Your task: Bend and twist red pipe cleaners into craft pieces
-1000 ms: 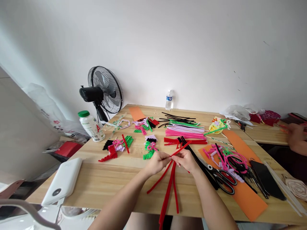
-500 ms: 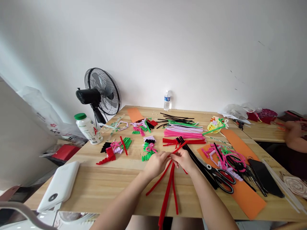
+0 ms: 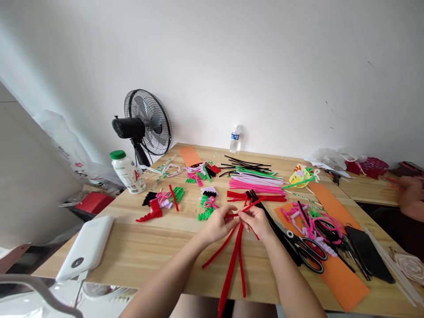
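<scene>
Wooden table [image 3: 139, 251] carried all of it, and it was the biggest thing before you, strewn with craft stuff from the fan [image 3: 145, 123] at its far left corner to the orange paper strip [image 3: 344, 278] on your right. Across the far middle lay the stock of straight pipe cleaners [image 3: 255, 181] in pink, lilac, green and black; nearer you sat the scissors [image 3: 308, 251], just beside your right wrist, and small coiled pieces [image 3: 159, 203] in red, green and pink to your left. Another person's hand [image 3: 409, 194] worked at the far right edge, well apart from yours.

Your red pipe cleaners [image 3: 233, 260] ran from your fingers down over the near table edge, several fuzzy stems fanning out a little, with one short end poking up and right past your knuckles. They looked soft-napped and wiry, likely to keep any bend you gave them.

You held them above the table's middle, both hands meeting at the same spot. Your left hand [image 3: 217, 223] was closed to a fingertip pinch on the stems; your right hand [image 3: 256, 221] was pinched shut on them too, just beside it.

To do this well, you needed, I judged, to keep the left pinch firm as an anchor, work close to it with the right so the stems stayed even, and let the loose tails hang free.
</scene>
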### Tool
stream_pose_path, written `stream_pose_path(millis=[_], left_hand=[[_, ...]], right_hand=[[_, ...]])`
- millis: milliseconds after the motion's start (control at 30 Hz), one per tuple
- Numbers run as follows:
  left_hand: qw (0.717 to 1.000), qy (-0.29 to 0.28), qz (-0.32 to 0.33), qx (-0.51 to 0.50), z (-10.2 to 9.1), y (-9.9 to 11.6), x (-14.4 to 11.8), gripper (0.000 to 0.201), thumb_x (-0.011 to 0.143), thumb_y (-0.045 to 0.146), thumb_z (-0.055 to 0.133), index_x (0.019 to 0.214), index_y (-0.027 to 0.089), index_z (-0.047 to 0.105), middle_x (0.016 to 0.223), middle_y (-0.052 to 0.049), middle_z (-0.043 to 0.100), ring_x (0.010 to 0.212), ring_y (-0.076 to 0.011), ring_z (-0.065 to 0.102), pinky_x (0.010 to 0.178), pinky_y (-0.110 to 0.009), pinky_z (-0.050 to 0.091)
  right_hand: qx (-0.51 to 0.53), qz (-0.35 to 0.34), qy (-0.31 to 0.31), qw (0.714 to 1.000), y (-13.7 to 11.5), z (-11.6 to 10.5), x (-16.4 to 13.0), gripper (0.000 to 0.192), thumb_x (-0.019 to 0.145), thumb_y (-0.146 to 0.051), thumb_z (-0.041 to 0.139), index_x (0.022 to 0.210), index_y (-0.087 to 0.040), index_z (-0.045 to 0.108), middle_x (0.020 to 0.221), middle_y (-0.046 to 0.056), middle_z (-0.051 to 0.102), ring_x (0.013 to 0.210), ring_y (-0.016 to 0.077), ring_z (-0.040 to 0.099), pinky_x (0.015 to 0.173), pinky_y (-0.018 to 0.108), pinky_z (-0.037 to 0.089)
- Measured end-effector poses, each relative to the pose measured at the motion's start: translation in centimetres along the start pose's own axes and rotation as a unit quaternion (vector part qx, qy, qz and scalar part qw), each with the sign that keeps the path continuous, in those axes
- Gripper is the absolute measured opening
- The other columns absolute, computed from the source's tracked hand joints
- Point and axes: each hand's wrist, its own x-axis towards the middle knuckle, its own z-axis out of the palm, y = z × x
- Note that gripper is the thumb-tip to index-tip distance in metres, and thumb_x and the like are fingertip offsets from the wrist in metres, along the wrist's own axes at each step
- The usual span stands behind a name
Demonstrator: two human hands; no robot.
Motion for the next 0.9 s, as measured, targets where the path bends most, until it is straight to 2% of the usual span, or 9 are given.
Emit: stream_pose_path(millis=[100, 200, 333, 433, 500, 633, 700, 800, 900], left_hand=[[0.974, 0.042, 0.114, 0.189, 0.3, 0.1, -0.2, 0.020, 0.085, 0.030, 0.046, 0.079, 0.017, 0.061, 0.072, -0.006, 0.055, 0.064, -0.0138, 0.050, 0.060, -0.025, 0.037], [0.971, 0.017, 0.127, 0.203, 0.2, 0.1, -0.4, 0.026, 0.086, 0.029, 0.043, 0.071, 0.017, 0.061, 0.066, -0.005, 0.052, 0.061, -0.0136, 0.048, 0.059, -0.025, 0.035], [0.996, -0.074, -0.038, -0.032, -0.2, 0.2, -0.1, 0.025, 0.079, 0.036, 0.051, 0.064, 0.016, 0.054, 0.048, 0.003, 0.039, 0.042, -0.0086, 0.035, 0.044, -0.022, 0.028], [0.932, -0.188, -0.209, -0.228, -0.4, 0.1, 0.2, 0.021, 0.072, 0.038, 0.050, 0.063, 0.019, 0.045, 0.040, 0.011, 0.017, 0.032, -0.0055, 0.013, 0.035, -0.020, 0.015], [0.918, -0.201, -0.237, -0.247, -0.4, 0.1, 0.3, 0.021, 0.072, 0.037, 0.045, 0.061, 0.020, 0.040, 0.041, 0.011, 0.014, 0.032, -0.0060, 0.011, 0.034, -0.020, 0.015], [0.999, -0.010, -0.036, 0.012, 0.2, 0.2, 0.0, 0.016, 0.076, 0.031, 0.049, 0.069, 0.017, 0.050, 0.058, 0.001, 0.045, 0.051, -0.0123, 0.044, 0.049, -0.025, 0.037], [0.979, 0.062, 0.093, 0.170, 0.4, 0.3, -0.1, 0.014, 0.080, 0.027, 0.048, 0.076, 0.016, 0.056, 0.075, -0.006, 0.054, 0.069, -0.0162, 0.050, 0.062, -0.028, 0.040], [0.946, 0.052, 0.165, 0.273, 0.4, 0.3, -0.3, 0.024, 0.087, 0.024, 0.040, 0.075, 0.017, 0.060, 0.075, -0.007, 0.055, 0.070, -0.0162, 0.050, 0.065, -0.029, 0.038], [0.967, 0.033, 0.136, 0.214, 0.5, 0.2, -0.3, 0.025, 0.087, 0.026, 0.041, 0.074, 0.016, 0.060, 0.070, -0.005, 0.054, 0.066, -0.0146, 0.048, 0.063, -0.027, 0.036]], right_hand=[[0.026, 0.021, -0.028, 0.999, 0.2, -0.2, 0.2, 0.027, 0.076, -0.041, 0.064, 0.070, -0.014, 0.059, 0.037, -0.007, 0.046, 0.031, 0.0067, 0.037, 0.034, 0.020, 0.028], [0.032, 0.007, -0.054, 0.998, 0.1, -0.5, 0.1, 0.025, 0.073, -0.038, 0.067, 0.079, -0.014, 0.061, 0.041, -0.007, 0.048, 0.033, 0.0075, 0.041, 0.036, 0.020, 0.030], [-0.029, -0.034, -0.053, 0.998, -0.1, -1.0, -0.2, 0.020, 0.070, -0.033, 0.070, 0.078, -0.015, 0.065, 0.050, -0.005, 0.052, 0.039, 0.0070, 0.043, 0.039, 0.020, 0.032], [-0.049, -0.071, -0.049, 0.995, 0.1, -0.8, -0.4, 0.017, 0.070, -0.032, 0.071, 0.075, -0.016, 0.066, 0.057, -0.002, 0.055, 0.042, 0.0073, 0.044, 0.040, 0.021, 0.033], [-0.046, -0.083, -0.036, 0.995, 0.4, -0.6, -0.3, 0.017, 0.071, -0.032, 0.070, 0.075, -0.016, 0.066, 0.056, -0.002, 0.055, 0.041, 0.0075, 0.044, 0.039, 0.021, 0.033], [-0.025, -0.042, -0.003, 0.999, 0.7, 0.0, 0.1, 0.022, 0.074, -0.036, 0.066, 0.073, -0.015, 0.064, 0.043, -0.006, 0.047, 0.034, 0.0068, 0.038, 0.035, 0.020, 0.028], [-0.001, -0.014, -0.007, 1.000, 0.5, 0.1, 0.3, 0.026, 0.075, -0.039, 0.065, 0.071, -0.014, 0.063, 0.040, -0.006, 0.045, 0.032, 0.0064, 0.036, 0.034, 0.020, 0.027], [0.024, 0.006, -0.027, 0.999, 0.2, -0.1, 0.3, 0.028, 0.075, -0.040, 0.065, 0.070, -0.013, 0.062, 0.039, -0.006, 0.046, 0.031, 0.0065, 0.036, 0.034, 0.020, 0.027], [0.010, 0.001, -0.039, 0.999, 0.1, -0.5, 0.2, 0.027, 0.072, -0.040, 0.068, 0.076, -0.013, 0.063, 0.042, -0.005, 0.049, 0.034, 0.0074, 0.041, 0.036, 0.020, 0.031]])
